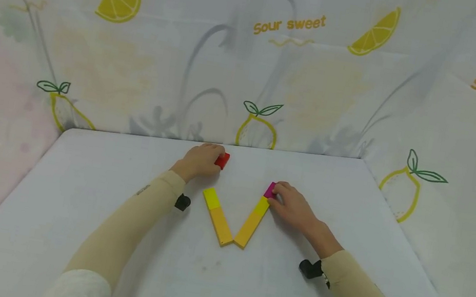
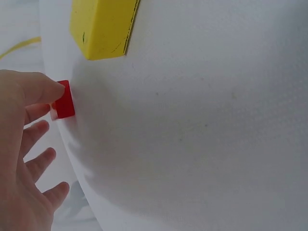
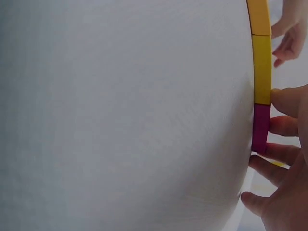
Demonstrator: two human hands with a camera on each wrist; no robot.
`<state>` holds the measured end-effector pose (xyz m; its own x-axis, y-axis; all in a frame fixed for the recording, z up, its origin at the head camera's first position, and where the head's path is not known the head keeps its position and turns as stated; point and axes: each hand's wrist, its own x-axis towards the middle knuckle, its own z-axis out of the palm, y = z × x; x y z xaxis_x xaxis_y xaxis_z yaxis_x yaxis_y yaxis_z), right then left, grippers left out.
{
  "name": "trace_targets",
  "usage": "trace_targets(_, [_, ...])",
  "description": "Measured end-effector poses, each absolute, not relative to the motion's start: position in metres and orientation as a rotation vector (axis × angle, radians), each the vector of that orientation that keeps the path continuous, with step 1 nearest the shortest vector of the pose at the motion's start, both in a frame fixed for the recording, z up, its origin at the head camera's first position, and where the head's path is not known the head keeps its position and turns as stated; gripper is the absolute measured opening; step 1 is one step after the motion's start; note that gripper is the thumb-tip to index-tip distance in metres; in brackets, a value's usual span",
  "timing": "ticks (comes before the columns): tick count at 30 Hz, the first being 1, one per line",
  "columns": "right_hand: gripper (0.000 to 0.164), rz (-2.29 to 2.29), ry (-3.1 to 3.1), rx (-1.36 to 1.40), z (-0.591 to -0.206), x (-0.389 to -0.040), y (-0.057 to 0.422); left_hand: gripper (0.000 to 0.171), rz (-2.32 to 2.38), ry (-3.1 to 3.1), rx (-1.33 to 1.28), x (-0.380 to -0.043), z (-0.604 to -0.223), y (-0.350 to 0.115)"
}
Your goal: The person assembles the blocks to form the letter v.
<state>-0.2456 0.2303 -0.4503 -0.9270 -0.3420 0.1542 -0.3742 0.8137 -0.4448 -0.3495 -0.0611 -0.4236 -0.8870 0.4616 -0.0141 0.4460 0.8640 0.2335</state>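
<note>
My left hand [image 1: 202,159] pinches a small red block [image 1: 225,160] between thumb and forefinger near the table's far edge; the other fingers are spread in the left wrist view. On the table, two slanting rows of flat blocks form a V. Its left row has an orange block [image 1: 221,227] with a yellow block [image 1: 211,198] above. The right row runs from an orange block [image 1: 247,232] through a yellow block [image 3: 262,70] to a magenta block [image 3: 261,127] at the top. My right hand [image 1: 293,206] touches this row, thumb at the yellow block and fingers along the magenta one.
A white cloth covers the table [image 1: 206,289]. Behind it hangs a pale curtain [image 1: 164,54] printed with lemons and lettering. A black wrist camera [image 1: 182,202] sits below the left wrist, another black camera [image 1: 310,269] below the right.
</note>
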Motion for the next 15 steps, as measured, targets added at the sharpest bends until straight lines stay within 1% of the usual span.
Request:
trace_targets(9, [0.014,0.709,-2.926,0.593,-0.4532,-0.2462,0.2314,0.026,0.346,2.916,0.802,-0.3550,-0.4270,-0.0600])
trace_targets(15, [0.014,0.714,-2.924,0.595,-0.4507,-0.2455,0.2313,0.022,0.278,2.977,0.792,-0.3573,-0.4281,-0.0600])
